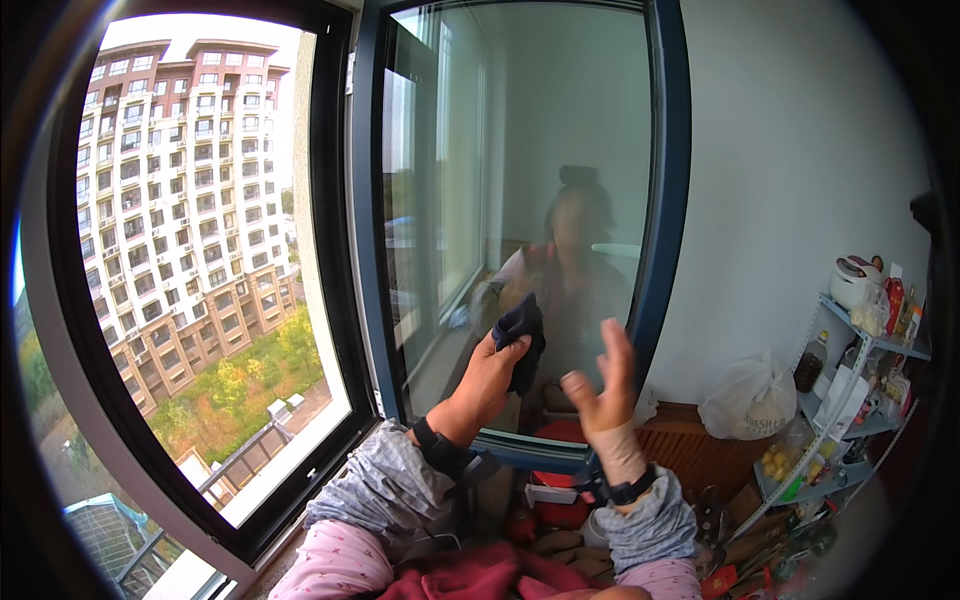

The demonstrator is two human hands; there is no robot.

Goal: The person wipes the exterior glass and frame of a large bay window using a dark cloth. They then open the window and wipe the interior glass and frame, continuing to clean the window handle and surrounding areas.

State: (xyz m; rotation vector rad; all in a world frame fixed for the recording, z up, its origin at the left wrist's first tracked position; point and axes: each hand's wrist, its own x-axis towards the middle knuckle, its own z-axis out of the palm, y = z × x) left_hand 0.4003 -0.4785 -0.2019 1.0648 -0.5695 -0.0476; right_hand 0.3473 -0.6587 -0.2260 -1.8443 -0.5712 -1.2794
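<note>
In my left hand (pixel 480 379) is a bunched dark cloth (pixel 523 341), pinched between thumb and fingers. It is held up before the glass pane (pixel 450 187) of a window sash that is swung inward; whether it touches the glass cannot be told. My right hand (pixel 611 390) is raised near the lower right of the sash's blue frame (pixel 664 225), fingers apart, with nothing in it. The fingertips are a little blurred. A blurry reflection of a person shows in the pane. Both wrists carry black straps below grey sleeves.
Left of the sash, the window opening (pixel 217 262) gives onto a tall apartment building and trees far below. At the right stands a metal shelf rack (pixel 862 352) with a rice cooker (pixel 856 281) and bottles. A tied white plastic bag (pixel 750 397) rests beside it. Clutter covers the floor.
</note>
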